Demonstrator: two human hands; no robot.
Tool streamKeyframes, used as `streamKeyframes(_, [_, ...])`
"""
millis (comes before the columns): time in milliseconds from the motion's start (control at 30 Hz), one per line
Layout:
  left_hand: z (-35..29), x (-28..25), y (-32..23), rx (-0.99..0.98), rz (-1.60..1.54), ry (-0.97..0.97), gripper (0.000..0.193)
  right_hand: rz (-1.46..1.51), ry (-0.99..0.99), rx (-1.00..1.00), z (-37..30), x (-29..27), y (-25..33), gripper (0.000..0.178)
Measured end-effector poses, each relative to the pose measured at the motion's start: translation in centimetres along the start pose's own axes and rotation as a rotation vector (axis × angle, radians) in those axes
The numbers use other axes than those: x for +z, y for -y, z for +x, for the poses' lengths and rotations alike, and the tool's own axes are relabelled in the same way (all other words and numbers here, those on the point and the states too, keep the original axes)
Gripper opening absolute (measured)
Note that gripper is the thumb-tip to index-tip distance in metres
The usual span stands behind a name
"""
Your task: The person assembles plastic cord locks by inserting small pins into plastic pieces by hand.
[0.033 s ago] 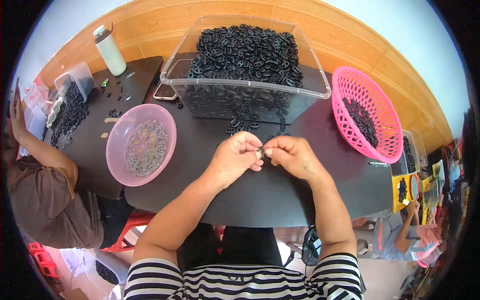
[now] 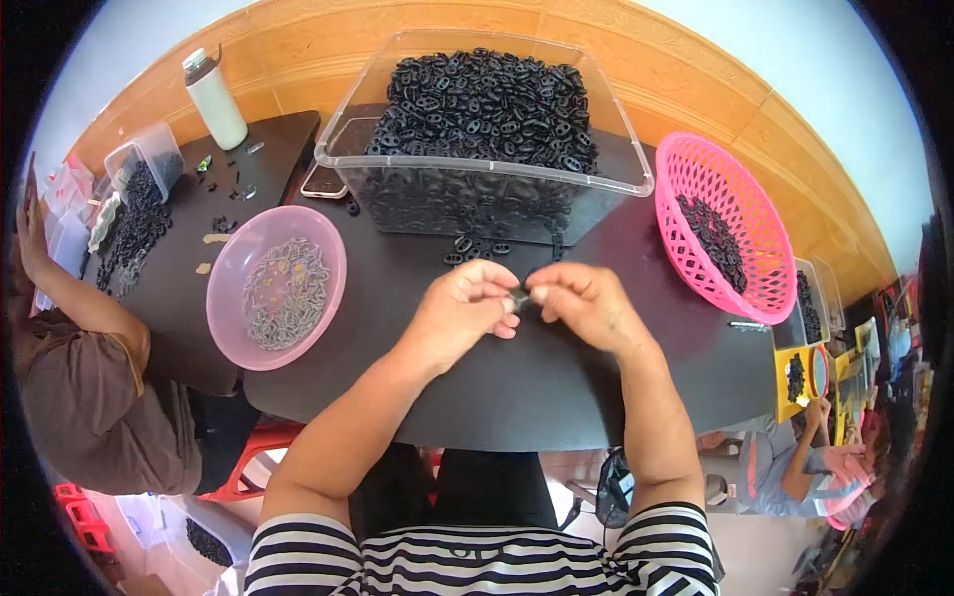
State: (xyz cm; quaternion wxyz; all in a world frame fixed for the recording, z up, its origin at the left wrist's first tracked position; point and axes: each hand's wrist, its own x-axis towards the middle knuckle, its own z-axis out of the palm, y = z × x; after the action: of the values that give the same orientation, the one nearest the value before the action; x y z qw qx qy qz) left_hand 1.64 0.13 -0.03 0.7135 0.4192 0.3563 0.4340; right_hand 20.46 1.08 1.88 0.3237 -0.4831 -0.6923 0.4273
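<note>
Over the middle of the dark table, my left hand (image 2: 459,310) pinches a small dark part (image 2: 518,295), mostly covered by the fingertips. My right hand (image 2: 588,306) is close beside it, thumb and forefinger pressed together at the part's right side. Whether those right fingertips hold a separate piece is too small to tell. Just beyond my hands lie several loose black oval pieces with holes (image 2: 477,248). Behind them stands a clear plastic bin (image 2: 487,174) heaped with the same kind of black pieces.
A pink bowl (image 2: 224,320) of small grey parts sits at left; a pink lattice basket (image 2: 686,238) with black pieces is at right. A bottle (image 2: 219,109), a phone (image 2: 324,183) and a spilled tub (image 2: 159,164) are farther left. Other people sit on both sides.
My right fingertips have drawn slightly away from my left ones, widening the gap at the small part. The whole view has shifted a little; the containers stay put.
</note>
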Motion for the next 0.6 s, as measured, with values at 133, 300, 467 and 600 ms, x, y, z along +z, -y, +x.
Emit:
streamKeyframes(133, [0.3,-1.9,-1.6,0.042,-0.196,-0.143,0.018,0.158,-0.236,0.115,-0.1,-3.6,-1.2,0.012])
streamKeyframes(300, [0.4,-3.2,-2.0,0.098,-0.299,-0.185,0.016,-0.110,-0.164,0.066,-0.6,-3.8,-1.7,0.011])
streamKeyframes(467, [0.4,-3.0,-2.0,0.098,-0.310,-0.178,0.015,-0.401,-0.085,-0.062,-0.6,-3.0,-1.0,0.017])
streamKeyframes(600, [0.2,-3.0,-2.3,0.085,-0.286,-0.157,0.015,-0.411,-0.161,-0.086,-0.2,-2.6,-1.4,0.016])
